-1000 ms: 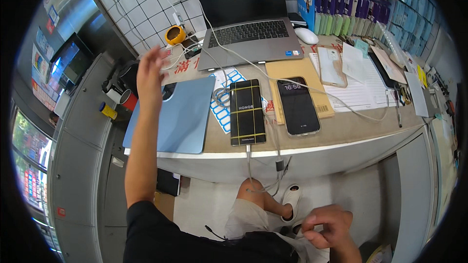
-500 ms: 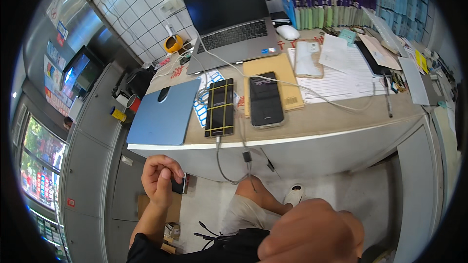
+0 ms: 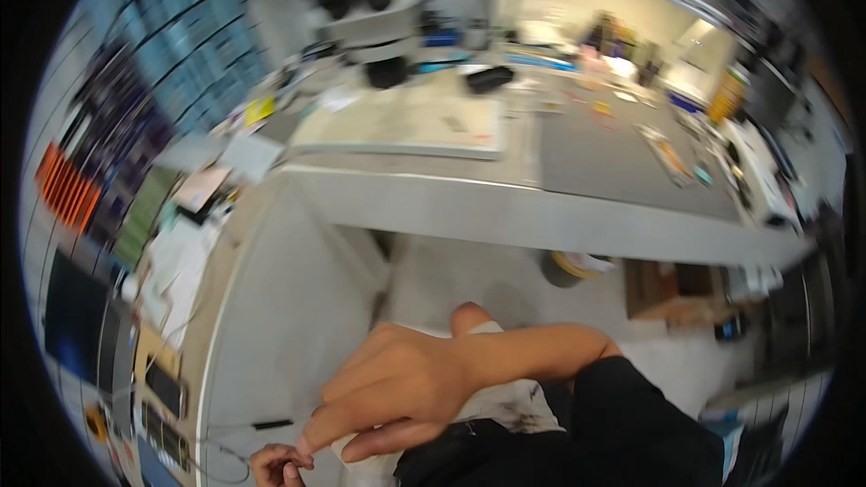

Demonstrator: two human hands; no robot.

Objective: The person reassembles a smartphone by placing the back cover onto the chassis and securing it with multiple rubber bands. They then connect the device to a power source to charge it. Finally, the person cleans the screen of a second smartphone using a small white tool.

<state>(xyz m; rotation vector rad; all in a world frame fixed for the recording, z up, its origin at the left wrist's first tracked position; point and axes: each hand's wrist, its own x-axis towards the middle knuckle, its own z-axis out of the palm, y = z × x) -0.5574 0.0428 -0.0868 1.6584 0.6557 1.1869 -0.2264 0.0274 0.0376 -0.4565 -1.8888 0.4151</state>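
Note:
My right hand [image 3: 401,383] reaches leftward across my lap, its fingers loosely bent and apart, with nothing visible in them. My left hand [image 3: 280,462] is at the bottom left, fingers half curled and apart, holding nothing I can see; my right index fingertip is very near it, and contact is unclear. Left of both hands, the side desk holds a smartphone [image 3: 165,390], a second dark phone [image 3: 162,435] with cables and papers [image 3: 176,261]. A laptop [image 3: 77,316] lies at the blurred left rim.
Ahead runs a workbench [image 3: 406,173] with a microscope [image 3: 388,22], a light board [image 3: 397,122], a grey mat [image 3: 613,162] and scattered small tools. Stacked blue boxes [image 3: 185,27] rise at back left. A bucket [image 3: 564,266] and cardboard box [image 3: 667,289] sit under the bench.
My view has swung right from the laptop desk to the workbench, blurring the picture. My left hand has come down from the desk; my right hand has moved leftward across my lap.

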